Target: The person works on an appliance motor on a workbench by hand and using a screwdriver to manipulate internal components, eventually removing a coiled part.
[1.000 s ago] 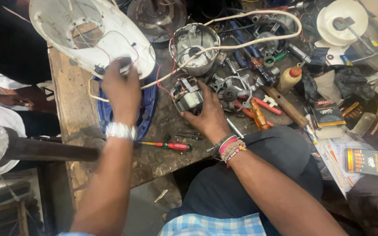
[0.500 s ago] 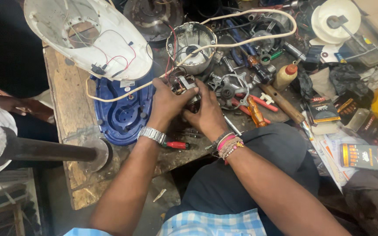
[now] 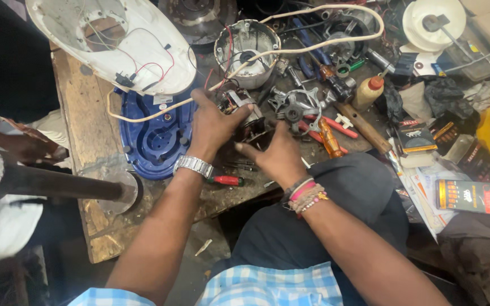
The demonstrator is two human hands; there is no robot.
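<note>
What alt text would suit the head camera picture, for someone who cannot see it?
Two bare hands, left hand and right hand, grip a small electric motor over a cluttered wooden workbench. A blue plastic base and white appliance shell lie to the left; a red-handled screwdriver lies near the wrists.

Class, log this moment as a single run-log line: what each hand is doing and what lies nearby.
left hand: grips small motor | right hand: steadies it from below | nearby: blue base, white housing, red-handled screwdriver
</note>
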